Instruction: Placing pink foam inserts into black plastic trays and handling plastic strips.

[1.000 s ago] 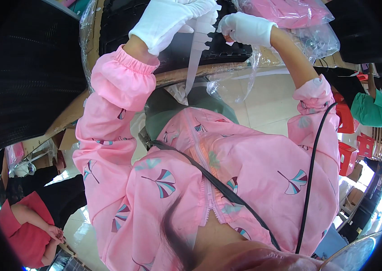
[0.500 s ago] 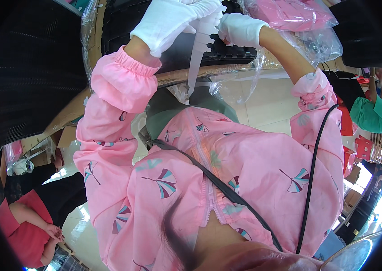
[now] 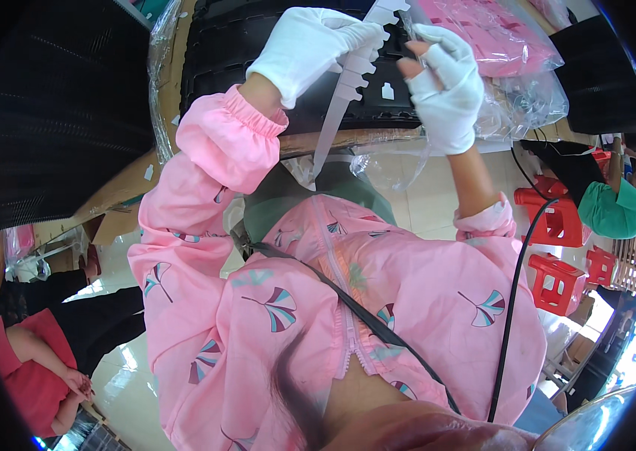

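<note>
My left hand, in a white glove, pinches a long translucent white strip with a notched edge. The strip hangs slantwise over the table's near edge, its plain lower end reaching down in front of my lap. To its right my right hand is raised, in a white glove that leaves the thumb and forefinger tips bare. Those fingers are apart, and I see nothing gripped between them. Below both hands lies a black ridged plastic piece. A small white tab rests on it, left of my right hand.
Pink pieces in clear plastic bags lie at the right of the table. Black ribbed panels stand on the left. A black cord crosses my right side. Red stools and a person in green are beyond; another person in red is lower left.
My right hand has come away from beside the strip, moving right and nearer, its fingers parting. A white tab now shows on the black piece. My left hand and strip have shifted slightly right.
</note>
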Action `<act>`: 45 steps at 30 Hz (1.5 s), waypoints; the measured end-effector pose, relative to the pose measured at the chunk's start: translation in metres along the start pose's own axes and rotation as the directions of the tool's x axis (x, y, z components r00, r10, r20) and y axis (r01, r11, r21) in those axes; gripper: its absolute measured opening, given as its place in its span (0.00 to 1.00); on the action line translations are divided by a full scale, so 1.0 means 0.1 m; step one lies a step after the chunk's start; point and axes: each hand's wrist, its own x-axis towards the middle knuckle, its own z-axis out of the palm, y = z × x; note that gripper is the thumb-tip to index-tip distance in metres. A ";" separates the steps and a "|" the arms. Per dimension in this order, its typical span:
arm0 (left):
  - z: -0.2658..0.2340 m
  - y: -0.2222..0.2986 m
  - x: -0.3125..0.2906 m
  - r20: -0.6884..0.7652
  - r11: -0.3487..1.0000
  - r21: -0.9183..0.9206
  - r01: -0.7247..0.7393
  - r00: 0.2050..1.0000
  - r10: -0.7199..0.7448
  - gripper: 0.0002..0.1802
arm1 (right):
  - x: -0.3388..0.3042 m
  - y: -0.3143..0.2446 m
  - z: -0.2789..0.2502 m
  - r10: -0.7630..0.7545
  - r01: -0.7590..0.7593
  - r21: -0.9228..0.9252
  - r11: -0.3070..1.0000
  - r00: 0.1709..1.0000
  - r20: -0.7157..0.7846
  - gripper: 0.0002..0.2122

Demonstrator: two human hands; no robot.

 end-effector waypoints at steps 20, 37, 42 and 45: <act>0.07 -0.18 0.01 -0.077 0.999 0.033 -0.039 0.996 0.041 0.24 | 0.11 -0.01 0.32 -0.325 0.323 -0.060 0.945 0.945 -0.028 0.10; 0.00 -0.25 0.13 -0.115 0.997 -0.072 -0.041 0.993 0.033 0.15 | 0.22 0.05 0.43 -0.393 0.388 0.128 0.913 0.920 0.011 0.09; -0.24 -0.19 0.20 -0.170 0.991 -0.131 -0.005 0.985 -0.018 0.15 | 0.43 0.25 0.28 -0.274 0.267 0.120 0.956 0.961 0.048 0.06; -0.39 -0.11 0.19 -0.219 0.999 -0.040 -0.023 0.976 0.014 0.16 | 0.79 0.76 0.33 0.133 -0.190 0.141 0.972 0.932 0.337 0.09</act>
